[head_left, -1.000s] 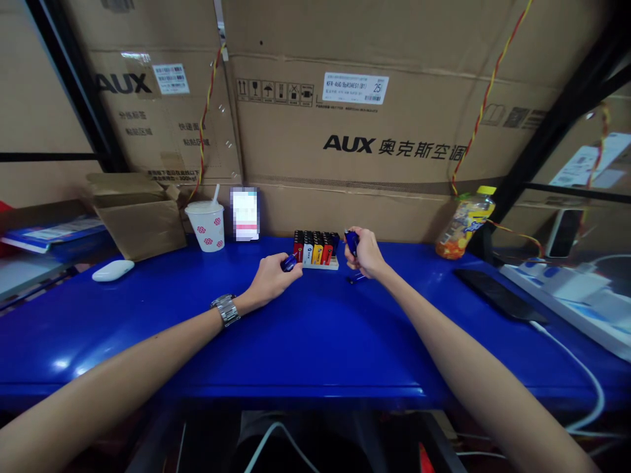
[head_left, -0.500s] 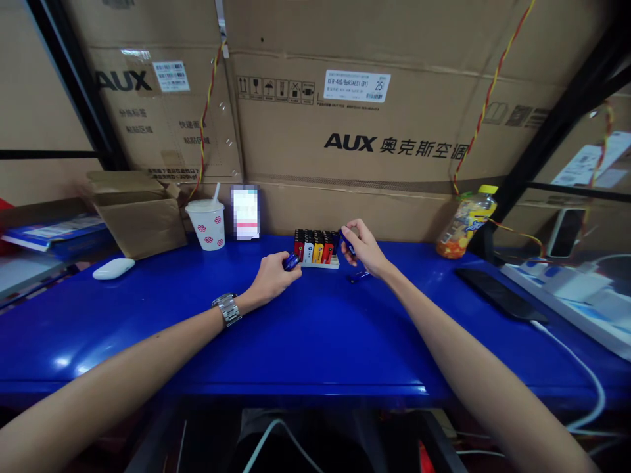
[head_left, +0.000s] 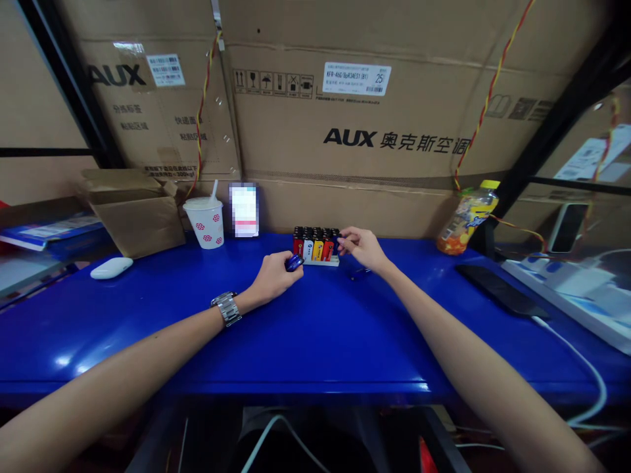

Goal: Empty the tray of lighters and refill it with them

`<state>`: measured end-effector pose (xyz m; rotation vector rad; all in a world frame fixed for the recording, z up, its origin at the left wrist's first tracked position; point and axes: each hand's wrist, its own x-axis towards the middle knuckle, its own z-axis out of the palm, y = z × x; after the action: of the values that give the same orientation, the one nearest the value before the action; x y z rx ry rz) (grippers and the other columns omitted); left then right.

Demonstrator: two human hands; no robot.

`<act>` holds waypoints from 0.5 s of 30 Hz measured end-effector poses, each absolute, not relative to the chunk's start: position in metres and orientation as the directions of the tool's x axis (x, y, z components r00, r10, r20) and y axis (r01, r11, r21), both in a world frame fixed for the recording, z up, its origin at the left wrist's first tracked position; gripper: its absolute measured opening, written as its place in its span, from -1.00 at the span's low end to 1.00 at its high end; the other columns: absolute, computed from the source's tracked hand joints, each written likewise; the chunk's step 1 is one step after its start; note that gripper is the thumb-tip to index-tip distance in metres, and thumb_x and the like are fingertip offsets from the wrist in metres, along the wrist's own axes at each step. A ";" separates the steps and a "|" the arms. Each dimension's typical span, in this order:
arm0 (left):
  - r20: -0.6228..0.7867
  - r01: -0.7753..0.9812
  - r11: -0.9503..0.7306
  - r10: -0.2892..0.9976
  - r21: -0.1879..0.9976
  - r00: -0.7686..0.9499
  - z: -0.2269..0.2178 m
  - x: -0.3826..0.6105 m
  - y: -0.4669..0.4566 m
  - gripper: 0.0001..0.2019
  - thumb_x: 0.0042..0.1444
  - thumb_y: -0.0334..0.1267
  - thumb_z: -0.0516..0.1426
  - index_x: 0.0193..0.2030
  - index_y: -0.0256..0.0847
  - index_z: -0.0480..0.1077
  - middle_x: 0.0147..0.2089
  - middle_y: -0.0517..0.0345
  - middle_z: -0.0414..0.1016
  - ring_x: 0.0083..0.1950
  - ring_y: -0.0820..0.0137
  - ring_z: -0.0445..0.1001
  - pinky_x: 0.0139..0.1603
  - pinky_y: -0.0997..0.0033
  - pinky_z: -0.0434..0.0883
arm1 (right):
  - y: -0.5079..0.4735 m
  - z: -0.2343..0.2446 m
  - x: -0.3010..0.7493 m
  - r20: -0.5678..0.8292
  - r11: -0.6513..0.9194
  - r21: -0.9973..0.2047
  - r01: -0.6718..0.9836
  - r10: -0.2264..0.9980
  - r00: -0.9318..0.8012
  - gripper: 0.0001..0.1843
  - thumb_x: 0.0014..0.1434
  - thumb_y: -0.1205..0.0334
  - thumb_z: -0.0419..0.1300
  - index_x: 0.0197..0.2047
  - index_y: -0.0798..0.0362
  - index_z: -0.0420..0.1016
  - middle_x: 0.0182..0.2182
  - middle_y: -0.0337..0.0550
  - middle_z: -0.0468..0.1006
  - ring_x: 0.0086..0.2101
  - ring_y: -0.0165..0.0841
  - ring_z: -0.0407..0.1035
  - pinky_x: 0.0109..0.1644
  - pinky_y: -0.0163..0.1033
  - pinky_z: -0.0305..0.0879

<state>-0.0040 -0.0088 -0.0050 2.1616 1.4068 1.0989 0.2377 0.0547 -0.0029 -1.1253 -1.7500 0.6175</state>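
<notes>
A white tray (head_left: 323, 263) holds rows of upright lighters (head_left: 318, 249) in red, white and yellow, with dark metal tops. My left hand (head_left: 275, 277), just left of the tray, is closed round a dark blue lighter (head_left: 294, 263). At the tray's right end, my right hand (head_left: 363, 249) pinches another dark blue lighter (head_left: 337, 246), which stands upright there; my fingertips partly cover it. Beneath my right hand a further blue lighter (head_left: 360, 273) lies on the blue table (head_left: 315, 335), hard to see against it.
At the back left stand a paper cup (head_left: 206, 223) with a straw, a lit phone (head_left: 245, 210) and a brown paper bag (head_left: 138, 217). A white case (head_left: 112, 268) lies near them. To the right are a drink bottle (head_left: 467, 220), a dark phone (head_left: 500, 290) on a cable and a white box (head_left: 576, 302).
My right hand has lowered the blue lighter from above the tray's right end down into line with the others. My left hand keeps its hold, almost unmoved.
</notes>
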 end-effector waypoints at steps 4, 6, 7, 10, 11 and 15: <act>0.401 0.621 -0.444 0.890 0.645 0.220 -0.004 -0.004 -0.009 -0.80 -0.03 -0.20 0.09 -0.57 -0.19 0.18 -0.59 0.28 0.23 -0.52 0.47 0.20 -0.48 0.43 0.09 | 0.049 0.002 0.238 0.492 0.473 -0.740 0.478 0.865 -0.095 -0.65 0.04 0.12 0.22 -0.10 0.04 0.32 -0.57 -0.27 0.49 -0.61 -0.37 0.38 -0.42 -0.23 0.29; 0.402 0.622 -0.451 0.887 0.640 0.229 -0.004 -0.004 -0.010 -0.81 -0.02 -0.19 0.10 -0.54 -0.19 0.20 -0.57 0.27 0.27 -0.51 0.47 0.22 -0.47 0.43 0.11 | 0.041 0.008 0.233 0.524 0.494 -0.728 0.475 0.848 -0.078 -0.67 0.08 0.08 0.20 -0.11 0.02 0.32 -0.59 -0.29 0.46 -0.65 -0.42 0.32 -0.46 -0.27 0.25; 0.410 0.620 -0.461 0.881 0.635 0.236 -0.004 -0.004 -0.011 -0.82 -0.01 -0.19 0.10 -0.52 -0.19 0.21 -0.54 0.26 0.29 -0.50 0.46 0.23 -0.47 0.43 0.12 | 0.036 0.011 0.229 0.530 0.501 -0.723 0.476 0.844 -0.084 -0.72 0.11 0.05 0.18 -0.17 0.03 0.34 -0.60 -0.29 0.44 -0.66 -0.44 0.27 -0.49 -0.29 0.21; 0.432 0.605 -0.501 0.860 0.619 0.271 -0.005 -0.003 -0.013 -0.87 0.00 -0.21 0.10 -0.42 -0.19 0.23 -0.51 0.26 0.33 -0.49 0.46 0.25 -0.46 0.44 0.13 | 0.018 0.018 0.209 0.504 0.533 -0.701 0.474 0.841 -0.199 -0.69 0.14 -0.01 0.15 -0.42 0.07 0.39 -0.65 -0.25 0.37 -0.64 -0.47 0.19 -0.53 -0.32 0.11; 0.433 0.603 -0.511 0.855 0.613 0.285 -0.005 -0.002 -0.014 -0.89 0.01 -0.23 0.09 -0.40 -0.18 0.22 -0.51 0.27 0.32 -0.50 0.46 0.24 -0.47 0.44 0.13 | 0.013 0.019 0.200 0.487 0.554 -0.694 0.461 0.832 -0.267 -0.67 0.14 -0.03 0.15 -0.44 0.08 0.40 -0.65 -0.25 0.36 -0.62 -0.47 0.18 -0.53 -0.32 0.10; 0.435 0.609 -0.548 0.834 0.573 0.341 -0.004 -0.001 -0.019 -0.91 0.02 -0.27 0.08 -0.37 -0.17 0.20 -0.52 0.28 0.31 -0.53 0.46 0.24 -0.49 0.43 0.12 | 0.001 0.019 0.174 0.460 0.648 -0.657 0.386 0.750 -0.475 -0.71 0.10 -0.02 0.21 -0.34 0.06 0.43 -0.62 -0.29 0.34 -0.58 -0.48 0.17 -0.52 -0.35 0.10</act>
<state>-0.0009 -0.0186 -0.0040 2.3003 1.2845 1.0244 0.1735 0.0006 0.0186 -0.8801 -2.1060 0.6123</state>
